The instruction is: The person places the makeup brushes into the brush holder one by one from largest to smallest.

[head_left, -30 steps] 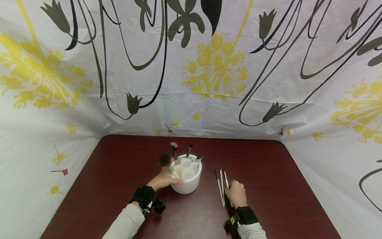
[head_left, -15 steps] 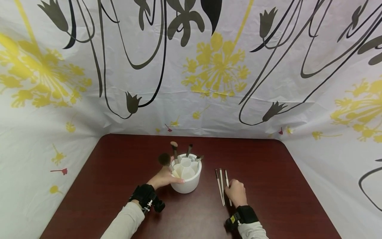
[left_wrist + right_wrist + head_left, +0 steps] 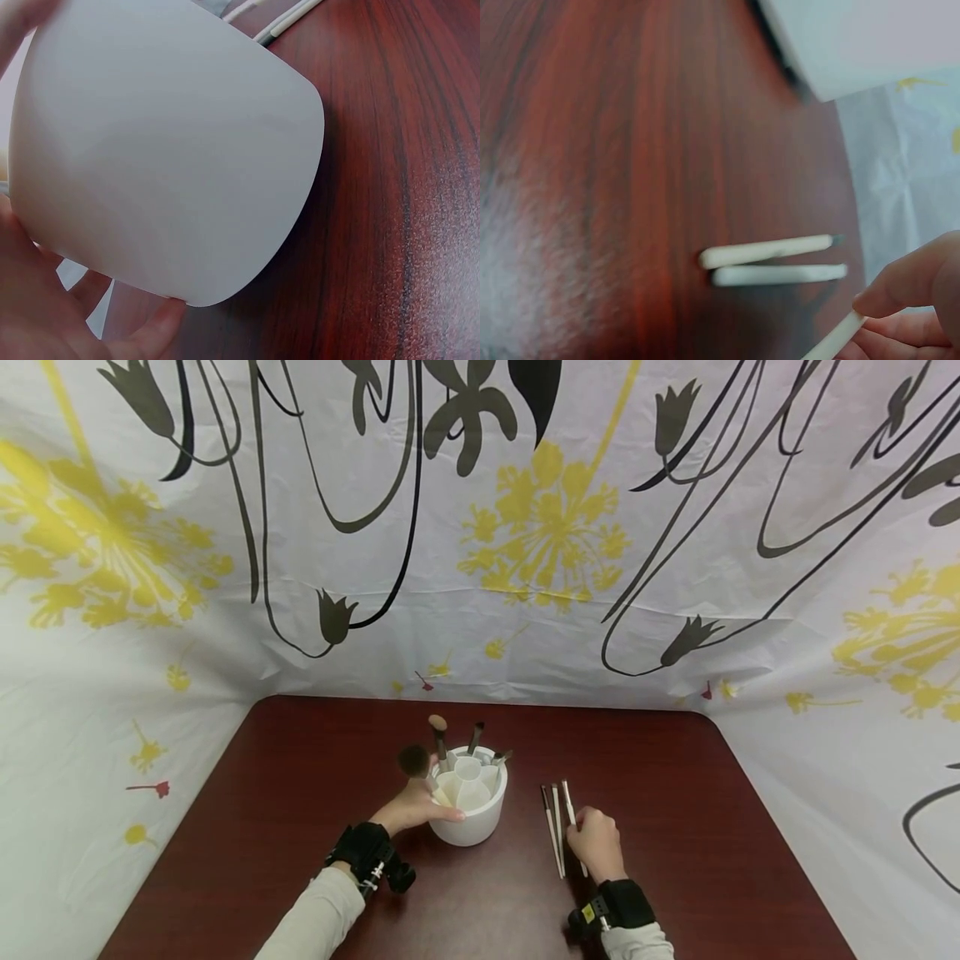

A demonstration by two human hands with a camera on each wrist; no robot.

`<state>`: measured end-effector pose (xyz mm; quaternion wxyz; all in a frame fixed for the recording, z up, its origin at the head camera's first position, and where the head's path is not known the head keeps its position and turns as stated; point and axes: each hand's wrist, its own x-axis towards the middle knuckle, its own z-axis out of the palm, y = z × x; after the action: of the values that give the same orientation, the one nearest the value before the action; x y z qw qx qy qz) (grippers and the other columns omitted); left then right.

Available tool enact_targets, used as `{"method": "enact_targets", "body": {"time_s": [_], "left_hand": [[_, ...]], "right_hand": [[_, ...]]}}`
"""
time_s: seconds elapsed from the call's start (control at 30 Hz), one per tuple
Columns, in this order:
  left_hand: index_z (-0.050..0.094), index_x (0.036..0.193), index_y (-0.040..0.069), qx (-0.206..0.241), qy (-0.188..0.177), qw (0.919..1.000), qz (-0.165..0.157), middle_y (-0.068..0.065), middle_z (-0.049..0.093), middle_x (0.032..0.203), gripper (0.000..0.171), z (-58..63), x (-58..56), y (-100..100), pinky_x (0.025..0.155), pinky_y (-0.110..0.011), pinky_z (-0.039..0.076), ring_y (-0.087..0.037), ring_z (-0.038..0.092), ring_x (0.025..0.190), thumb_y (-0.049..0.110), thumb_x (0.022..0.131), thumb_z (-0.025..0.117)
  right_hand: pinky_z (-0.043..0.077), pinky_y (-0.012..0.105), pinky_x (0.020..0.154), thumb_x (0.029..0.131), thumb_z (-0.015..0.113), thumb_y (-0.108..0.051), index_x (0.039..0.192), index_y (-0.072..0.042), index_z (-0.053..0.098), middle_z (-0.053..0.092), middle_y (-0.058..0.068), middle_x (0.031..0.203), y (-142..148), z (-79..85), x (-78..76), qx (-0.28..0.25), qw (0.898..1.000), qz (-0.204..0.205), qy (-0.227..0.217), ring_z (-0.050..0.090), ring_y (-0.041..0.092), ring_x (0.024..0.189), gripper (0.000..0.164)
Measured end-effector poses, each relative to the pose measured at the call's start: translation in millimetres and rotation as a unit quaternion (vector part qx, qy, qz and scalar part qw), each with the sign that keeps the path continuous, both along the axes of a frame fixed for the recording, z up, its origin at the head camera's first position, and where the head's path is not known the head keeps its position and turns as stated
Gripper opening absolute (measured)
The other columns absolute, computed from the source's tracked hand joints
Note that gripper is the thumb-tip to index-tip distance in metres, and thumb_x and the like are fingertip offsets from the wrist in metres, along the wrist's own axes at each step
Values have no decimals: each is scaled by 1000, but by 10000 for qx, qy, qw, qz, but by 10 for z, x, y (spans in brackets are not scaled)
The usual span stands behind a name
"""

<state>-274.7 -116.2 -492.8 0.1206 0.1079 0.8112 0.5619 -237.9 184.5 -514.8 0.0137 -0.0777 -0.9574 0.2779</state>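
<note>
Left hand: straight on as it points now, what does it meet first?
The white cup: the left hand grips its side, so nothing seems to lie between. Depth beyond is unclear.

Rightmost brush [image 3: 570,807] shifted slightly, tip [image 3: 566,783] farther forward, leaning more leftward

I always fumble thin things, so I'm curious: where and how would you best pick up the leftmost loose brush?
Probably mid-handle, pinched from above: the leftmost brush is slim, straight and lying down. I'd favour the side facing the white holder, since the neighbouring brush crowds the other side, closest at the handle ends.
</note>
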Motion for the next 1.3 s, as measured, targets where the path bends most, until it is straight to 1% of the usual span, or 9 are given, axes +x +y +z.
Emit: {"method": "enact_targets", "body": {"time_s": [0.07,0.27,0.5,0.63,0.8,0.97,1.07,1.2,1.3], "left_hand": [[15,141,-5,-12,3,10000,3,-24,42,132,108,-3,-3,-5,98,-46,32,-31,44,117,20,60,83],[15,140,-6,-171,-64,9998,41,-26,27,141,108,-6,-5,-13,98,-46,32,-33,37,123,23,61,83],[15,140,-7,-141,-93,9998,48,-26,28,141,107,9,8,-2,99,-46,32,-34,37,123,21,62,82],[14,140,-8,-168,-91,9998,15,-26,21,144,107,15,11,-6,100,-48,29,-36,31,127,22,63,82],[13,140,-9,-172,-75,9998,18,-27,19,144,108,6,12,-12,101,-49,28,-37,29,128,22,63,82],[12,141,-8,-229,-175,9996,36,-26,16,146,111,2,17,-14,102,-50,26,-36,27,129,25,62,82],[11,141,-7,-207,-185,9996,41,-26,15,146,111,2,18,-13,102,-50,26,-37,26,130,25,63,82],[13,140,-8,-168,-61,9998,16,-27,20,144,108,4,15,-13,101,-49,28,-37,30,127,23,63,82],[14,140,-8,-153,-12,9999,3,-27,23,143,107,10,15,-14,100,-49,30,-36,33,126,21,63,82]], "right_hand": [[40,29,46,75,62,-6,80,3,60,55,6,62,-21,49,6,-21,9999,26,107,49,15,51,11],[42,30,49,75,61,-6,81,4,62,59,7,67,-91,172,14,-42,9990,150,416,52,15,54,12],[41,30,49,76,59,-6,83,3,62,60,7,67,-167,311,32,-84,9978,224,622,50,14,53,11],[41,29,50,76,60,-6,82,1,61,60,7,67,-190,360,44,-103,9971,219,720,50,14,53,10],[39,29,49,76,60,-6,82,0,60,57,5,65,-199,405,59,-135,9964,300,776,47,13,52,8],[37,28,49,77,60,-5,83,0,58,55,4,65,-224,473,80,-255,9945,452,907,45,12,52,8],[37,27,49,76,60,-5,81,-2,57,55,5,65,-247,517,86,-315,9923,487,1095,44,12,51,7],[37,26,50,74,61,-3,78,-3,56,57,6,65,-274,563,91,-275,9882,518,1413,45,10,52,7],[37,25,50,72,62,-1,77,-4,55,57,4,64,-295,589,93,-302,9832,569,1706,46,9,53,8]]}}
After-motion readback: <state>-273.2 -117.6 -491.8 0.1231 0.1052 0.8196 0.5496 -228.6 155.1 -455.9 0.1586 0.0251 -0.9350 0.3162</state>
